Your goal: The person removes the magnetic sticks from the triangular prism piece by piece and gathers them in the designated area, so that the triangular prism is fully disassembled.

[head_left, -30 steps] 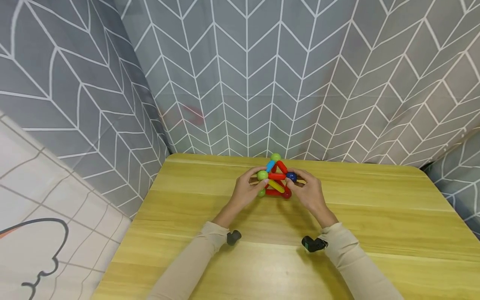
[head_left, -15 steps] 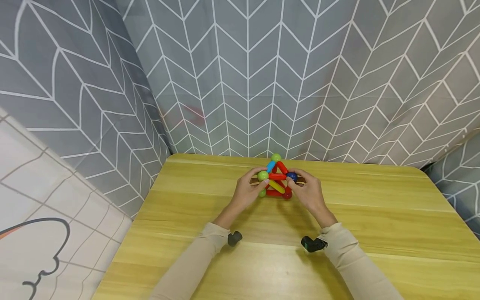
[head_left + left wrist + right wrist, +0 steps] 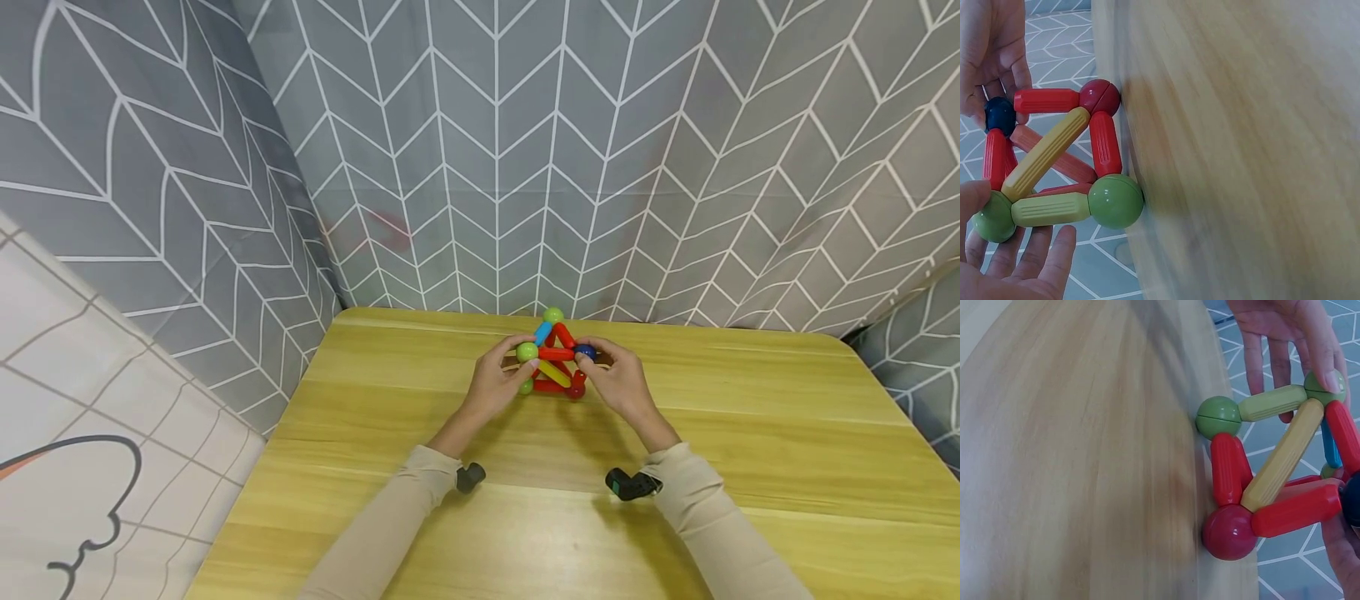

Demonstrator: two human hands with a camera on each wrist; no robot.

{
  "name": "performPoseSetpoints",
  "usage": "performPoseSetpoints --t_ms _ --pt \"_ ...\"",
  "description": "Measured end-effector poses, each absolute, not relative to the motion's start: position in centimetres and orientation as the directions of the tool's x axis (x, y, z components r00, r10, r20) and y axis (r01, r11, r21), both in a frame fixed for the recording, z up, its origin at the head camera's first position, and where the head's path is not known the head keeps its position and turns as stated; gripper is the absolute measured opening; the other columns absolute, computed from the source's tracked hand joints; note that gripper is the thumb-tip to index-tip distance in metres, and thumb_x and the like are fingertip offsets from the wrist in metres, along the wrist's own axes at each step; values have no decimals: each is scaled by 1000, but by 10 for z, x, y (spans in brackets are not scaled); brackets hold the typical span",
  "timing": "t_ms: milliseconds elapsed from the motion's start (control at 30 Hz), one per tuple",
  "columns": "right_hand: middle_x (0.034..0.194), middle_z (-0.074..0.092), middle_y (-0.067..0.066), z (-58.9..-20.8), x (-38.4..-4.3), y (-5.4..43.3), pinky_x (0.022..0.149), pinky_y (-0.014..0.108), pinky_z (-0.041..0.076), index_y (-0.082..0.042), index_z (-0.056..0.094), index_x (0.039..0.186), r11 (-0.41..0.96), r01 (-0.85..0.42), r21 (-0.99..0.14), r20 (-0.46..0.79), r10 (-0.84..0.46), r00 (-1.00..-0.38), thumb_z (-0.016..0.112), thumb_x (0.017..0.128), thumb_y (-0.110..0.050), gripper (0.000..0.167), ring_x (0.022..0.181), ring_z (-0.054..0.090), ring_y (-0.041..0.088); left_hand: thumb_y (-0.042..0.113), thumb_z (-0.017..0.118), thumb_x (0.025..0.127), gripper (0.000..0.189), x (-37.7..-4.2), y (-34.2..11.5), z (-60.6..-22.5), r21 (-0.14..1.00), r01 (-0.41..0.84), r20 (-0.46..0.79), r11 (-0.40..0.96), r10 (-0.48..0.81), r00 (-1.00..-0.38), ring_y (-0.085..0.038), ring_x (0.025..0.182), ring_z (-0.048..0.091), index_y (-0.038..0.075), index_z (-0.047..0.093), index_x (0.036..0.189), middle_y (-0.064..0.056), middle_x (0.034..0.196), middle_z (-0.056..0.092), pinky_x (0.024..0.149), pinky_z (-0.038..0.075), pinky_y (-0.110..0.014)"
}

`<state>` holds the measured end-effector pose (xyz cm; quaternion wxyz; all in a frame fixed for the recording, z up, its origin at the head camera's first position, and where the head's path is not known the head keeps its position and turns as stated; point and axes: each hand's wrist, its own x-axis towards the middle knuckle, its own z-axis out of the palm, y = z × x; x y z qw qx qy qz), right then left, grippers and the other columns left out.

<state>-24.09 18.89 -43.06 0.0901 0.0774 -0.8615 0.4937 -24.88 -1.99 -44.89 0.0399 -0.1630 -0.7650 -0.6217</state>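
Between both hands stands a frame built of magnetic sticks and balls, on the far part of the table. My left hand [image 3: 495,372] pinches its upper green ball [image 3: 994,217] between thumb and fingers. The dark blue ball [image 3: 586,352] is gripped by my right hand [image 3: 618,379], level with the green one. A red stick [image 3: 556,354] joins these two balls. Below, a red ball [image 3: 1229,532] and another green ball [image 3: 1116,201] sit at the tabletop. A yellow stick [image 3: 1285,453] runs diagonally across the near face. A blue stick [image 3: 543,333] leads to the rear green ball [image 3: 553,315].
The wooden table [image 3: 525,533] ends just behind the frame, where a grey patterned curtain [image 3: 480,167] hangs. A black wrist camera [image 3: 470,477] sits at the left sleeve, another camera [image 3: 630,485] at the right one. White patterned cloth [image 3: 112,400] lies left of the table.
My right hand has shifted very slightly to the right, and a red stick above the lower red ball shows more. Both hands keep their hold on the frame.
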Motion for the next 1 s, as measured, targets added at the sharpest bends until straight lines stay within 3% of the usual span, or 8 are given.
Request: performPoseSetpoints --t_ms 100,333,633,1000 --pt "123 69 24 -429 -241 191 75 13 50 0 67 125 506 -219 -835 214 -69 -974 61 98 -11 30 107 68 39 2 66 95 39 -241 -21 -436 939 295 257 179 210 -943 -44 118 63 -3 59 133 -26 132 61 98 54 -52" --pt "120 69 24 -425 -242 195 74 20 51 0 66 127 533 -224 -816 185 -126 -975 59 99 -10 31 105 67 38 4 65 96 36 -228 -24 -419 934 304 263 188 212 -941 -42 117 63 -2 61 130 -24 130 63 97 56 -49" --pt "114 70 25 -423 -243 197 70 21 49 1 66 126 538 -248 -806 193 -157 -969 58 99 -8 30 100 66 36 13 69 95 36 -251 -21 -456 934 300 260 196 206 -944 -34 117 65 14 64 131 -13 130 66 96 57 -44" --pt "118 67 24 -419 -240 193 74 21 52 1 65 124 591 -312 -744 246 -191 -950 59 96 -5 30 93 65 32 14 68 96 35 -250 -20 -453 927 291 244 238 207 -947 -30 114 68 16 64 131 -10 132 65 92 59 -39"
